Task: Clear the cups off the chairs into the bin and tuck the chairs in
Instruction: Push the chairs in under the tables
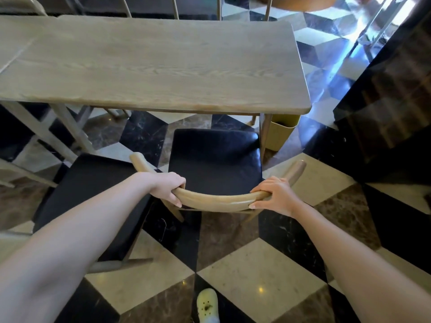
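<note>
I am looking down at the chair (215, 159), standing just short of the surface (149, 64), its black seat bare of cups. My left hand (166, 186) and right hand (276, 197) are both curling tight around its curved wooden backrest (217, 200), one towards each end. The frame is looking stiff and fairly heavy, so I am judging this two-handed rail hold best. The yellow bin (283, 131) is sitting beside the table leg.

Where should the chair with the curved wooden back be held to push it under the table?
Hold the chair by its curved backrest rail, from behind, one hand near each end. Both hands, left and right, already grip there; the rail's bow suits wrapped fingers and steering.
</note>
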